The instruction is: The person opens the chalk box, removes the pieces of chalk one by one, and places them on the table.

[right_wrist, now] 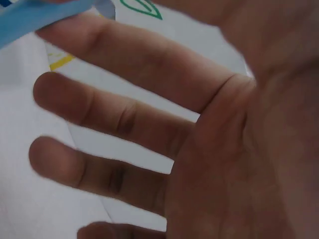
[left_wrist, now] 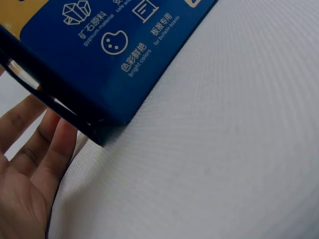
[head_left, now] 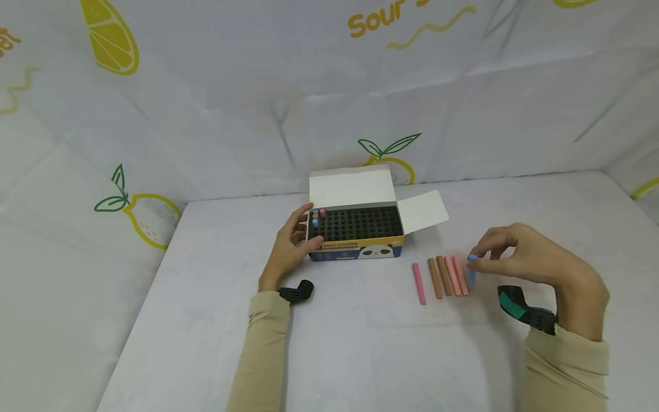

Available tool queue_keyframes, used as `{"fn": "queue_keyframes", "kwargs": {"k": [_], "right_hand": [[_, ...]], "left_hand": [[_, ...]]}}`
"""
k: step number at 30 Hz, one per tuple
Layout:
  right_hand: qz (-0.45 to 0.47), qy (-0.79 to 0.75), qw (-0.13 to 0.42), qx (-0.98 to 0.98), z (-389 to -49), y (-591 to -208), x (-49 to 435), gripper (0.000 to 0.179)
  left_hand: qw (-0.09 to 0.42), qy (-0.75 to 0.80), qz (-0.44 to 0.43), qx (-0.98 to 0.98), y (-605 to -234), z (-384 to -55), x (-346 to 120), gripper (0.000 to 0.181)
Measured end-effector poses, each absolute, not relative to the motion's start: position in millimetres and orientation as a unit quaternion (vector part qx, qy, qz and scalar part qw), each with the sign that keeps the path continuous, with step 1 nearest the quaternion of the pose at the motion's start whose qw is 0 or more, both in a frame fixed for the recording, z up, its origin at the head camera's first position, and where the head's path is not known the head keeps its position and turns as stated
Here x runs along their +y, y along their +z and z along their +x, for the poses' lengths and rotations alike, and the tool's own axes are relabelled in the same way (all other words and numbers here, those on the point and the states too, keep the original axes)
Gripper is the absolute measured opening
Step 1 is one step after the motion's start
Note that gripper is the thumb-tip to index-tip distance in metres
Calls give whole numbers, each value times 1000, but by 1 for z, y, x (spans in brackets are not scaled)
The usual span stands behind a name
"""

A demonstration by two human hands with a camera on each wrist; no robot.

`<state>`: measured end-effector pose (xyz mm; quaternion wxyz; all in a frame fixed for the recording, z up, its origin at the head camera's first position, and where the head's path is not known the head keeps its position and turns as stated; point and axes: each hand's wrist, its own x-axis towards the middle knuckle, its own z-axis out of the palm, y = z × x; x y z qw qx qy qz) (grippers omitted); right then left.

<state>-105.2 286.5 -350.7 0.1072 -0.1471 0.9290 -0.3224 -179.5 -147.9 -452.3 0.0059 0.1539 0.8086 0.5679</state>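
A chalk box (head_left: 345,250) with a blue and yellow front and a panda face stands with its lid raised. My left hand (head_left: 290,246) grips its left end, thumb at the front corner and fingers along the side. In the left wrist view those fingers (left_wrist: 55,154) lie against the box's end. Between thumb and index finger, my right hand (head_left: 530,257) pinches a blue chalk stick (head_left: 472,277), held upright beside a row of chalks. The same blue chalk (right_wrist: 40,20) crosses the top of the right wrist view, while the other fingers stay spread.
Left of the held chalk lie two salmon chalks (head_left: 453,276), two brown chalks (head_left: 437,277) and one pink chalk (head_left: 419,284). Several chalk ends, including a pink one (head_left: 322,212), show in the left holes of the black insert (head_left: 360,223). A side flap (head_left: 424,212) juts right.
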Motion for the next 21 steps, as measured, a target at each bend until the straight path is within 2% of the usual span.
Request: {"fn": "queue_keyframes", "kwargs": {"k": [2,10,21], "right_hand": [[-138,-309,129,932,-106,-352,289,4],[-112,-308,207,922,-110,-359,295,19],[-71,-292,179,937,-114,-365,295,35]], "left_hand": [[6,569,153,808,-453,-179,-148,81],[7,572,154,806,-452,-179,-148,82],[1,573,160,804,-453,-180,-148,84]]}}
